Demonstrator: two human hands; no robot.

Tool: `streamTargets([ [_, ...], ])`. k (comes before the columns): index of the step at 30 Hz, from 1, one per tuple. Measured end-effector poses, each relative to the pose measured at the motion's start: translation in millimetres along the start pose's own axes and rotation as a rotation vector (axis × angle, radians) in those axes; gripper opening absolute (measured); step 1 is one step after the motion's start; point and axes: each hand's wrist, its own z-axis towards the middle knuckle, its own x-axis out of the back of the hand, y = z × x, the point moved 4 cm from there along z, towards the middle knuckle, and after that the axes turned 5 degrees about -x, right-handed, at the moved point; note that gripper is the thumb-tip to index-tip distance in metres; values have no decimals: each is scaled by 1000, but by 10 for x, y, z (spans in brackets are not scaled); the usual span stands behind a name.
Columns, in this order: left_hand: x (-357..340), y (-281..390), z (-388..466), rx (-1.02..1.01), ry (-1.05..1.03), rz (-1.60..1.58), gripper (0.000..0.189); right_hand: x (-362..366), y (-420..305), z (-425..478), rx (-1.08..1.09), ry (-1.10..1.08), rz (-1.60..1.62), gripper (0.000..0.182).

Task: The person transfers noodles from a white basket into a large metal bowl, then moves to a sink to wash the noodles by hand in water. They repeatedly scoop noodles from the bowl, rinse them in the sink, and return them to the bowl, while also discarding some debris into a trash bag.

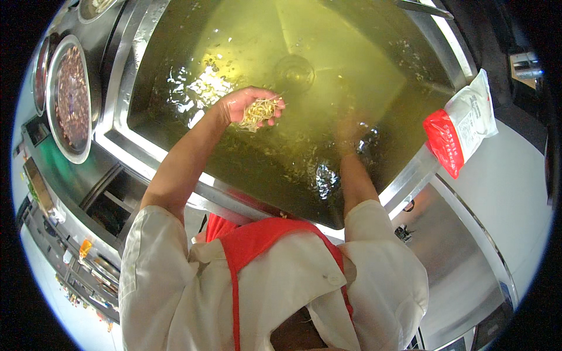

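Note:
A large stainless steel sink (149,151) lies before me, filled with yellow-green water. Just above the water, left of the middle, my left hand (248,105) is palm up with its fingers curled round a clump of bean sprouts (260,113). My right hand (350,127) is under the water on the right side, blurred by ripples; whether it holds anything cannot be made out. Small loose bits float near both hands and along the near side. A round drain (294,73) shows through the water beyond my left hand.
Left of the sink stands a metal bowl (90,127) of reddish-brown pieces in liquid, with other bowls beside it. A red and white plastic bag (461,125) bearing writing rests on the right rim. A metal blade or utensil (423,8) lies at the far right rim.

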Motion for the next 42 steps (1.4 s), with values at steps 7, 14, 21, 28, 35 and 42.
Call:
streamTargets([
  [7,-152,2,5,-61,56,-56,30,-194,41,-422,14,-144,-30,36],
  [14,-197,-54,-103,-144,119,-88,27,-539,-372,-1055,186,-423,79,38],
  [21,-217,-106,-304,-191,205,-173,25,-466,-927,-1551,316,-639,293,40],
  [28,-253,-128,-484,-278,262,-229,25,-344,-857,-1761,538,-595,47,24],
  [35,-274,-413,-389,-252,290,-380,30,303,-760,-2021,414,-765,420,20],
  [42,-691,-773,-165,-239,214,-376,33,1722,-1374,-2557,740,41,348,23],
])
